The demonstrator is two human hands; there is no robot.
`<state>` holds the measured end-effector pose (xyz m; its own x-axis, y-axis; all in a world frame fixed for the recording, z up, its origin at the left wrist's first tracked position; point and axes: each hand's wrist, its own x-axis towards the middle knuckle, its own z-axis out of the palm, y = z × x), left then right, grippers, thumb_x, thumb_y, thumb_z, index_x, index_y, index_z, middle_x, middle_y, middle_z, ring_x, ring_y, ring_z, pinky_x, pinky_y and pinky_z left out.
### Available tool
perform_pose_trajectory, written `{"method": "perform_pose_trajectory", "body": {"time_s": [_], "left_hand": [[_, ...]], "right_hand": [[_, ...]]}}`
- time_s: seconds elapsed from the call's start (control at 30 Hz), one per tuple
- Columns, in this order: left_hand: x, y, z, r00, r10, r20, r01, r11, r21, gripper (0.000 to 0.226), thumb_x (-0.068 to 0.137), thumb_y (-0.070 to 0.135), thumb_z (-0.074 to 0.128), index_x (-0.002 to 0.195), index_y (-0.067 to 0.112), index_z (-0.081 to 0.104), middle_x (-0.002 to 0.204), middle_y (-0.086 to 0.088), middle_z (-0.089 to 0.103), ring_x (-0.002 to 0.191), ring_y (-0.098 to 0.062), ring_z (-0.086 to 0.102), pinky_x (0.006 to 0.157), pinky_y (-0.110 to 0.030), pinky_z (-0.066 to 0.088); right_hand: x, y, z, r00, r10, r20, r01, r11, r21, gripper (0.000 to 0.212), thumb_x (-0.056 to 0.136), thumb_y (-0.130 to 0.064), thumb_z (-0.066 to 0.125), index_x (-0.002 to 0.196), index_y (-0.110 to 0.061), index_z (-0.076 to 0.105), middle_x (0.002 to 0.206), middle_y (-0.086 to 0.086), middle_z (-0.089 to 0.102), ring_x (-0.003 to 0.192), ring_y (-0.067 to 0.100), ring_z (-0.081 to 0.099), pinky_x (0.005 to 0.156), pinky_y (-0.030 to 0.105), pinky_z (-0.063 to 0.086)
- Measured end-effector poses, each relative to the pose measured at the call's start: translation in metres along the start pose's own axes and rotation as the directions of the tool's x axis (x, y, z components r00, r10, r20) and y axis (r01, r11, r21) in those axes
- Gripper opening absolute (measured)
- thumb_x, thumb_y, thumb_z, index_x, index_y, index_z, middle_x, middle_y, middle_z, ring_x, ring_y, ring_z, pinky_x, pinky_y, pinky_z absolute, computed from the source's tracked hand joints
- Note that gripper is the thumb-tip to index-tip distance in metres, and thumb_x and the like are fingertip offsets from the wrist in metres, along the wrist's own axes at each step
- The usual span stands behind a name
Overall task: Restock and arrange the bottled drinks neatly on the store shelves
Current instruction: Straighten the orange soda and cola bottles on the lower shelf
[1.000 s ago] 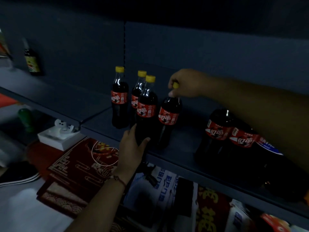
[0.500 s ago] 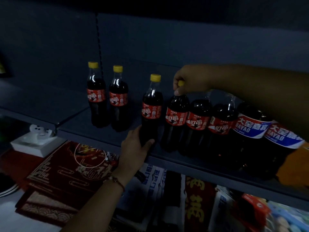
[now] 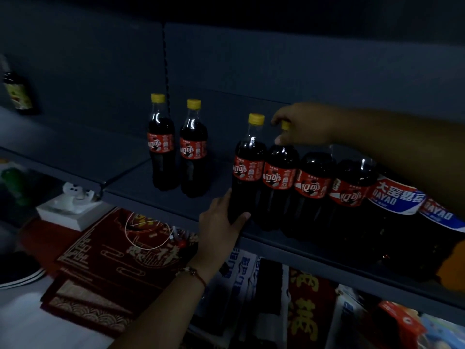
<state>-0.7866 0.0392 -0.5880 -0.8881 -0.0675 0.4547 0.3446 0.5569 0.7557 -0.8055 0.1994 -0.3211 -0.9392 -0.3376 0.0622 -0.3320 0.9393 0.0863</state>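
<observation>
On the dark grey shelf [image 3: 156, 205] stand several cola bottles with red labels and yellow caps. Two cola bottles [image 3: 161, 144] [image 3: 193, 149] stand apart at the left. My left hand [image 3: 221, 222] wraps the base of a third cola bottle [image 3: 249, 167] near the shelf's front edge. My right hand [image 3: 304, 124] pinches the cap of the bottle beside it [image 3: 279, 177], which touches the third. Two more cola bottles [image 3: 312, 185] [image 3: 349, 192] continue the row under my right forearm, then bottles with blue-and-white labels [image 3: 397, 200].
Below the shelf lie red printed packs [image 3: 113, 250], a white box [image 3: 68, 210] with a small figure, and more packaged goods [image 3: 304, 311]. A small dark bottle [image 3: 17, 94] stands on the neighbouring shelf at far left. The shelf's back panel is close behind the bottles.
The bottle in my left hand has slid right, away from the two left bottles, and now stands against the one under my right hand. The view has shifted sideways.
</observation>
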Motion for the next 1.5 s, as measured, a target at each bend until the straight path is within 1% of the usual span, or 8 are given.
{"method": "perform_pose_trajectory", "body": {"time_s": [0.13,0.23,0.43,0.7,1.13,1.27,1.4,1.5], "left_hand": [[-0.004,0.007,-0.01,0.998,-0.029,0.061,0.031,0.999,-0.031,0.073,0.095,0.047,0.056,0.156,0.026,0.023,0.147,0.001,0.044,0.133,-0.012,0.043,0.111,-0.028,0.035],[0.003,0.006,-0.035,0.984,-0.073,-0.165,0.052,0.99,-0.133,0.066,0.096,0.039,0.059,0.153,0.021,0.031,0.148,0.001,0.042,0.136,-0.006,0.037,0.108,-0.017,0.029],[0.061,-0.032,-0.054,0.942,-0.212,-0.259,0.221,0.975,0.006,0.077,0.084,0.061,0.063,0.142,0.016,0.041,0.129,-0.009,0.058,0.118,-0.024,0.056,0.097,-0.043,0.052],[0.066,-0.047,-0.045,0.944,-0.151,-0.294,0.204,0.967,0.156,0.054,0.094,0.031,0.065,0.138,0.005,0.048,0.124,-0.019,0.057,0.115,-0.033,0.053,0.094,-0.046,0.048],[0.024,-0.014,-0.027,0.985,-0.04,-0.166,0.034,0.999,-0.042,0.052,0.093,0.033,0.067,0.14,0.02,0.05,0.119,0.007,0.051,0.105,0.004,0.041,0.083,0.003,0.031],[0.028,-0.023,-0.042,0.989,-0.052,-0.138,0.043,0.997,-0.068,0.057,0.092,0.041,0.064,0.143,0.018,0.048,0.125,0.003,0.053,0.117,-0.007,0.049,0.095,-0.014,0.036],[0.049,-0.04,-0.078,0.861,-0.168,-0.481,0.156,0.986,-0.065,0.059,0.092,0.036,0.068,0.141,0.012,0.046,0.133,-0.009,0.051,0.127,-0.021,0.045,0.103,-0.027,0.035],[0.073,-0.06,-0.096,0.843,-0.33,-0.425,0.314,0.943,-0.11,0.085,0.085,0.04,0.075,0.149,0.009,0.031,0.144,-0.017,0.043,0.135,-0.03,0.038,0.11,-0.039,0.034]], "right_hand": [[0.013,-0.013,-0.004,0.999,-0.011,-0.053,0.015,0.998,0.064,0.078,0.084,-0.037,0.069,0.149,-0.019,0.028,0.149,0.01,0.038,0.131,0.027,0.042,0.096,0.032,0.039],[0.024,-0.03,-0.003,0.988,-0.078,-0.13,0.097,0.984,0.147,0.08,0.085,-0.042,0.066,0.15,-0.022,0.024,0.151,0.009,0.034,0.134,0.025,0.039,0.104,0.034,0.038],[0.036,-0.038,0.009,0.984,-0.09,-0.151,0.096,0.995,0.029,0.049,0.089,-0.034,0.064,0.135,-0.019,0.054,0.137,0.005,0.055,0.122,0.024,0.052,0.091,0.031,0.041],[0.038,-0.032,0.007,0.982,-0.11,-0.151,0.117,0.993,0.032,0.054,0.087,-0.036,0.068,0.136,-0.022,0.053,0.141,0.0,0.053,0.126,0.022,0.05,0.095,0.031,0.04],[0.029,-0.035,0.007,0.98,-0.121,-0.155,0.123,0.992,0.003,0.059,0.088,-0.036,0.066,0.142,-0.019,0.047,0.14,0.003,0.053,0.126,0.025,0.049,0.094,0.031,0.04],[0.031,-0.033,0.01,0.98,-0.115,-0.163,0.12,0.992,0.021,0.06,0.089,-0.034,0.066,0.143,-0.02,0.045,0.138,0.004,0.055,0.124,0.025,0.051,0.095,0.031,0.04],[0.028,-0.032,0.012,0.98,-0.106,-0.167,0.115,0.992,0.045,0.06,0.091,-0.033,0.064,0.145,-0.021,0.041,0.143,0.004,0.05,0.127,0.024,0.049,0.096,0.032,0.039],[0.027,-0.034,0.013,0.98,-0.103,-0.17,0.115,0.991,0.064,0.061,0.092,-0.032,0.063,0.146,-0.02,0.039,0.145,0.005,0.048,0.129,0.024,0.047,0.098,0.031,0.038]]}}
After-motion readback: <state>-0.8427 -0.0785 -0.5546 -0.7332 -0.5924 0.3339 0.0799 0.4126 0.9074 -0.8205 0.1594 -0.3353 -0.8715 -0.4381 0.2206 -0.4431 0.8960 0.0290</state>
